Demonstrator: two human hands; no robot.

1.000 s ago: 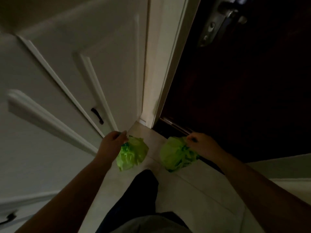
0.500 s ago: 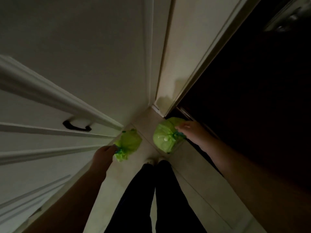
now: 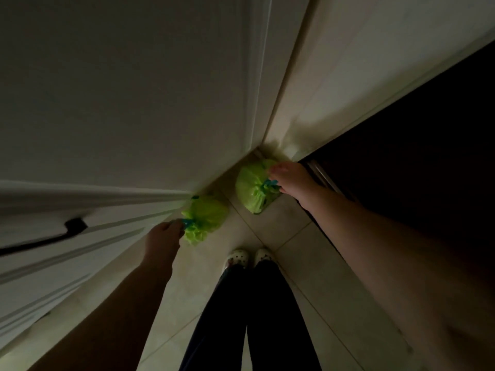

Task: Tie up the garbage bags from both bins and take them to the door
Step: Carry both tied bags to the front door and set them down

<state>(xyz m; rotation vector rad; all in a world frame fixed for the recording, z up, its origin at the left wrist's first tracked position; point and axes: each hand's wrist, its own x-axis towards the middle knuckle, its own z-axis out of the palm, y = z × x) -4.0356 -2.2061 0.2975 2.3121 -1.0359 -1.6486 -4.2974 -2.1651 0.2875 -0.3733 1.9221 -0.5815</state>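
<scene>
Two small lime-green garbage bags, each knotted with a blue tie, are low over the pale tiled floor in a dim hallway. My left hand [image 3: 163, 238] grips the tied top of the left bag [image 3: 207, 215], which lies against the foot of a white cabinet. My right hand [image 3: 290, 180] holds the blue tie of the right bag [image 3: 250, 187], which sits in the corner beside the dark door [image 3: 417, 162]. Whether the bags fully rest on the floor I cannot tell.
A white panelled cabinet [image 3: 107, 129] with a black handle [image 3: 72, 228] fills the left side. The white door frame [image 3: 321, 89] rises at the corner. My legs in dark trousers and my light shoes [image 3: 247, 257] stand just behind the bags.
Both hands have lowered the bags toward the floor by the door corner. My view has tipped further down, and my shoes now show.
</scene>
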